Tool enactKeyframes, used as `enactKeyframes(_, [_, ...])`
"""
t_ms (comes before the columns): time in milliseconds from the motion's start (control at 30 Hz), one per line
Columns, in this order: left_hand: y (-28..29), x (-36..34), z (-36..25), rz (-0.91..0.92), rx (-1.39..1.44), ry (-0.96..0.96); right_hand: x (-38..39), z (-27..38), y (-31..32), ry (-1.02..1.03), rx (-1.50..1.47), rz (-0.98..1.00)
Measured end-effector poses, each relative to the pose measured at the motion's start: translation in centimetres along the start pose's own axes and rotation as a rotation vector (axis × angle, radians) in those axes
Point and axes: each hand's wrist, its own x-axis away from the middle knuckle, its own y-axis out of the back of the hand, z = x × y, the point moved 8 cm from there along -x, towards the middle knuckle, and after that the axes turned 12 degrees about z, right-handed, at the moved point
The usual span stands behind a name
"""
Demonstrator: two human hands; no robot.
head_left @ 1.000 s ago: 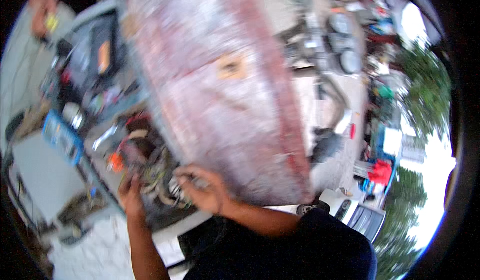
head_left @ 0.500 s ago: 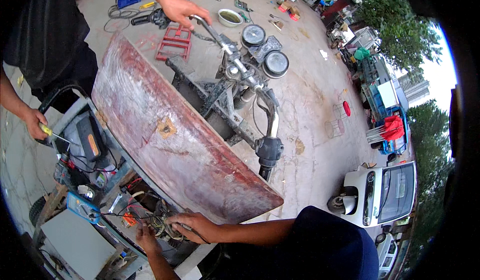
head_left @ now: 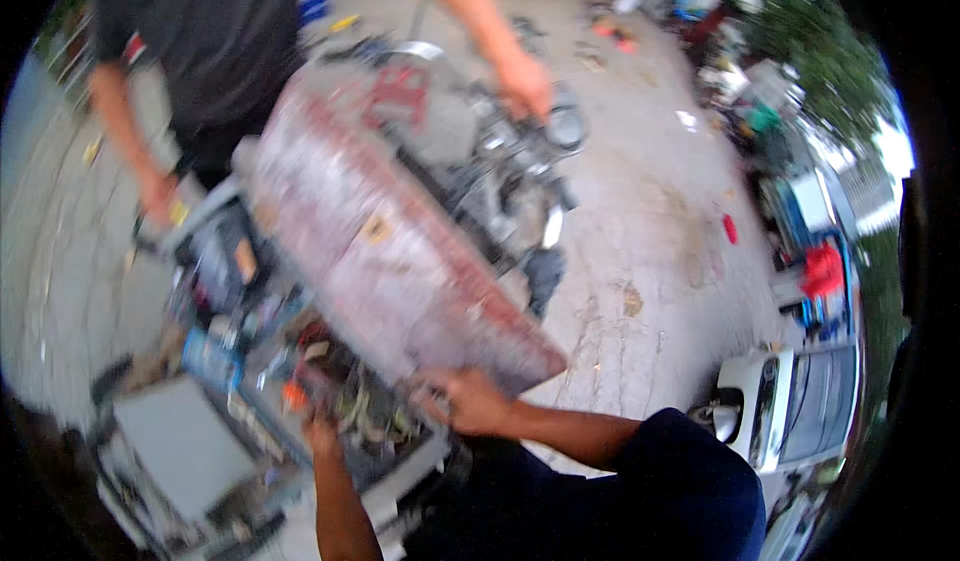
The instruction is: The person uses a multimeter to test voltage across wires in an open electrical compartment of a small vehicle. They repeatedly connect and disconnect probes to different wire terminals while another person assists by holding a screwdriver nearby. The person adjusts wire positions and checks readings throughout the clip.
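Observation:
Motion smears the whole picture. My left hand (head_left: 320,431) is over the open bay below the panel, close to a small orange thing (head_left: 295,395) and tangled wires (head_left: 365,406). Its fingers are too blurred to read. My right hand (head_left: 465,401) is at the lower edge of the worn red panel (head_left: 350,196), fingers seemingly bent; whether it holds anything is not visible. A blue multimeter (head_left: 212,359) lies left of the bay.
Across from me a person in dark clothes (head_left: 215,31) has one hand (head_left: 525,86) over the handlebar gauges (head_left: 565,126) and the other by a yellow-handled tool (head_left: 178,213). A grey flat cover (head_left: 180,441) lies lower left. A white vehicle (head_left: 800,401) stands at right.
The view has shifted and blurred. My right hand has moved from the wires up to the panel's edge. The other person's hand has gone from the handlebar grip towards the gauges; the handlebar has turned.

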Motion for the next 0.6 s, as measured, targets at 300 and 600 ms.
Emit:
enactKeyframes(300, [1.1, -2.6, 1.9, 0.051, 0.102, 0.085, 6.5, 2.1, 2.2, -0.014, 0.094, -0.379])
enactKeyframes(600, [0.6, -1.1, 2.2, 0.029, 0.212, 0.081, 12.3, 4.8, 1.3, -0.046, 0.083, -0.412])
